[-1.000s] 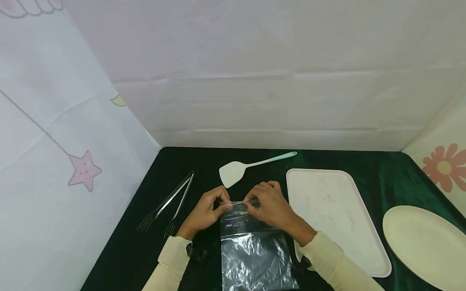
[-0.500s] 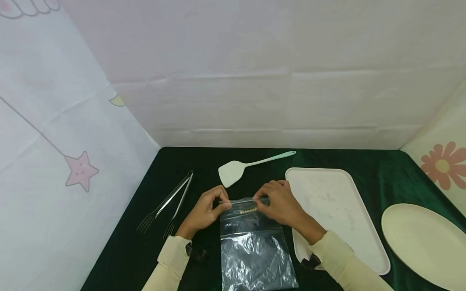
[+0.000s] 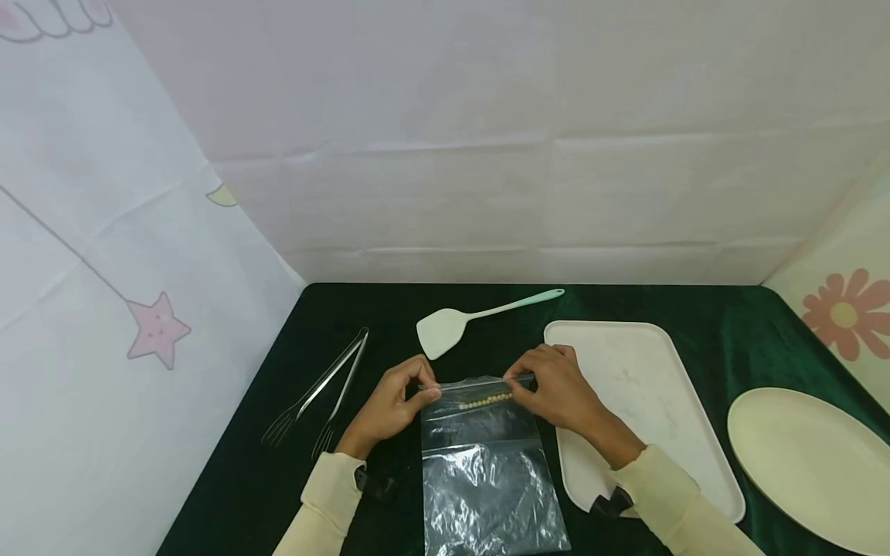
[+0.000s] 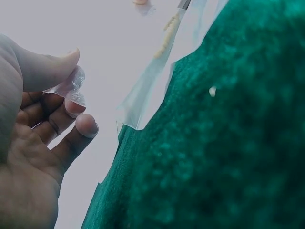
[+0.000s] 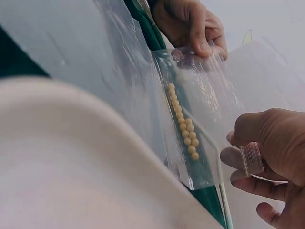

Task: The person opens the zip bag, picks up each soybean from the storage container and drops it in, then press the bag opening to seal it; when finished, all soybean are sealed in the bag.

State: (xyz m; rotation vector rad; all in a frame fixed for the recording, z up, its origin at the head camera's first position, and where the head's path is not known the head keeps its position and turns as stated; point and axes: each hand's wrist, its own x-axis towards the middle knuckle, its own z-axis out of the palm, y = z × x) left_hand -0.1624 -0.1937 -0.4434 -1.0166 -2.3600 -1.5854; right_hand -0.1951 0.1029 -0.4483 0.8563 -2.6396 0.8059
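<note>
A clear zip bag [image 3: 490, 494] lies lengthwise before me, its mouth edge lifted between both hands. Small round yellow beans [image 5: 183, 124] sit in a line inside the bag, in the strip just below the mouth. My left hand [image 3: 398, 405] pinches the bag's top left corner between thumb and index finger; a crumpled bit of plastic [image 4: 71, 86] shows there in the left wrist view. At the top right, the thumb and fingers of my right hand [image 3: 556, 390] pinch the zip edge, which runs taut between the hands.
A white spatula [image 3: 445, 332] with a mint handle lies beyond the hands. Whisk-ended metal tongs [image 3: 330, 378] rest at the left. Right of the bag, partly under my right forearm, is a white rectangular tray [image 3: 647, 432]; further right lies a cream oval plate [image 3: 813, 471]. A pale speck [image 4: 212, 90] dots the green cloth.
My right hand has slid rightward along the bag's zip edge, from near the middle to the right corner, leaving the row of beans more visible. My left hand has stayed at the left corner.
</note>
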